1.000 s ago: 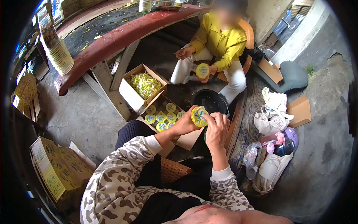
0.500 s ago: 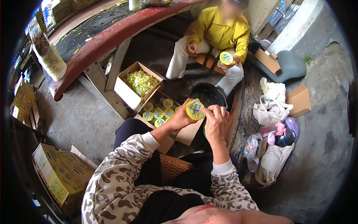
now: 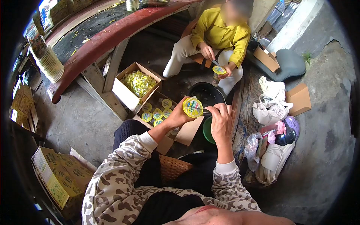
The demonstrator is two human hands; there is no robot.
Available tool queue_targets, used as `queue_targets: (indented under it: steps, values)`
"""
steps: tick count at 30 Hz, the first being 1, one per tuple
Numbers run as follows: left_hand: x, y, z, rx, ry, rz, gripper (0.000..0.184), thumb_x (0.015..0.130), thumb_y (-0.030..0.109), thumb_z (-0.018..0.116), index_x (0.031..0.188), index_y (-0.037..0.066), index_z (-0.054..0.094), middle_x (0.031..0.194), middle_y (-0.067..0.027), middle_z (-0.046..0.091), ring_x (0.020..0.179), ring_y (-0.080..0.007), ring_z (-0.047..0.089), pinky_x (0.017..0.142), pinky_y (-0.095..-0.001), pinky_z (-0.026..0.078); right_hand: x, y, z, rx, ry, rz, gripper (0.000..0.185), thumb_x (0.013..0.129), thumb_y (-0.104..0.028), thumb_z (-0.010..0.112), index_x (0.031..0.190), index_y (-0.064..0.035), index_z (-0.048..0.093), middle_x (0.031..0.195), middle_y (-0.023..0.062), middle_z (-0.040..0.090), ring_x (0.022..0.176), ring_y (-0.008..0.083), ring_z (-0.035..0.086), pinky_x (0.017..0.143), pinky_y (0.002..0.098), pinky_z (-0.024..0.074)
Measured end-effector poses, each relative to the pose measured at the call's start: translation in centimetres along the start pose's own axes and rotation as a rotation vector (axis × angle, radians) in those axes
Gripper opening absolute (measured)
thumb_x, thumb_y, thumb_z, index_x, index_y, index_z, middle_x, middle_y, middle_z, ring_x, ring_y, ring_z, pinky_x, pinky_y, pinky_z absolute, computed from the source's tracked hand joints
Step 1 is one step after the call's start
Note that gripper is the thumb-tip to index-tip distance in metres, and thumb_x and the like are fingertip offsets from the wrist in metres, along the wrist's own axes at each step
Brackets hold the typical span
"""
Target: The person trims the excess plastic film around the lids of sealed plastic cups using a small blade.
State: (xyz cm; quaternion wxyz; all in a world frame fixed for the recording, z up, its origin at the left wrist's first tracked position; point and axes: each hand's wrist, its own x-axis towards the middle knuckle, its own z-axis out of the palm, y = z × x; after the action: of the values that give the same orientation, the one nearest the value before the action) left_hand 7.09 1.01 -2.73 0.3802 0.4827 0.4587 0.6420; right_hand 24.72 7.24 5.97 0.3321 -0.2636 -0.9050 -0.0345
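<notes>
My left hand is closed around a plastic drink cup whose yellow lid says Lemon and faces up toward me. My right hand pinches a thin dark tool whose far end meets the lid; its exact kind is too small to make out. Below my left hand, an open carton holds several more yellow-lidded cups. Just beyond it stands a cardboard box filled with yellow-and-white wrapper scraps.
A person in a yellow shirt sits opposite, holding a similar cup and a thin tool. Between us are a black bucket and a green tub. Bags and a helmet lie right; a red-edged table stands left.
My right hand has drawn slightly down and away from the lid, showing the thin tool. The person opposite has lowered their cup and brought a tool to its lid.
</notes>
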Motion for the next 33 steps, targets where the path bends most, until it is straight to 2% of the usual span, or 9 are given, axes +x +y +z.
queue_targets:
  steps: [11, 15, 17, 21, 23, 33]
  values:
    - [0.2, -0.6, -1.0, -0.134, 0.017, -0.086, 0.068, 0.073, -0.003, 0.082, 0.129, 0.006, 0.045, 0.117, -0.0042, 0.061, 0.112, -0.0141, 0.059, 0.099, -0.0305, 0.048, 0.0, 1.6, -1.2, -0.003, 0.059, 0.062, 0.022, 0.08, -0.004, 0.066, 0.095, -0.017, 0.073, 0.093, 0.0, 0.058, 0.093, 0.0221, 0.055, 0.085, 0.0376, 0.0417]
    - [0.2, 0.3, -1.2, -0.138, -0.012, -0.111, 0.068, 0.073, -0.003, 0.082, 0.129, 0.005, 0.046, 0.118, -0.0045, 0.061, 0.113, -0.0148, 0.06, 0.1, -0.0313, 0.048, 0.1, 1.3, -1.6, 0.03, 0.117, 0.069, 0.023, 0.08, -0.001, 0.064, 0.096, -0.0163, 0.074, 0.093, 0.0029, 0.058, 0.093, 0.0247, 0.054, 0.085, 0.0391, 0.041]
    - [0.2, 0.4, -1.3, -0.175, -0.054, -0.156, 0.069, 0.072, -0.004, 0.082, 0.13, 0.005, 0.046, 0.119, -0.0048, 0.061, 0.113, -0.0149, 0.06, 0.1, -0.0313, 0.048, 0.2, 0.8, -1.4, 0.017, 0.118, -0.007, 0.024, 0.079, -0.004, 0.066, 0.096, -0.02, 0.073, 0.094, -0.0016, 0.059, 0.095, 0.0222, 0.055, 0.087, 0.039, 0.0417]
    - [0.0, 1.2, -1.0, -0.104, -0.077, -0.211, 0.071, 0.071, -0.003, 0.083, 0.131, 0.005, 0.048, 0.119, -0.0048, 0.061, 0.112, -0.0144, 0.059, 0.099, -0.0311, 0.048, 0.1, 0.2, -0.9, 0.081, 0.087, -0.088, 0.027, 0.077, -0.002, 0.067, 0.097, -0.0205, 0.073, 0.093, -0.0021, 0.061, 0.095, 0.0226, 0.056, 0.089, 0.0395, 0.0413]
    - [0.0, 1.4, -1.0, -0.085, -0.126, -0.161, 0.063, 0.069, 0.001, 0.083, 0.124, 0.006, 0.053, 0.11, -0.0032, 0.062, 0.102, -0.0121, 0.058, 0.088, -0.0287, 0.05, 0.1, 0.1, -0.8, 0.092, 0.083, -0.101, 0.028, 0.075, -0.002, 0.069, 0.097, -0.0203, 0.073, 0.093, -0.0024, 0.061, 0.094, 0.0227, 0.056, 0.091, 0.0404, 0.0413]
    - [-0.3, 1.9, -1.3, -0.099, -0.168, -0.185, 0.067, 0.069, 0.001, 0.082, 0.128, 0.004, 0.051, 0.114, -0.0042, 0.062, 0.103, -0.0125, 0.059, 0.088, -0.0289, 0.051, 0.1, -0.2, -0.6, 0.085, 0.059, -0.172, 0.023, 0.075, -0.007, 0.072, 0.094, -0.02, 0.075, 0.093, -0.0029, 0.061, 0.097, 0.0224, 0.056, 0.096, 0.0417, 0.0429]
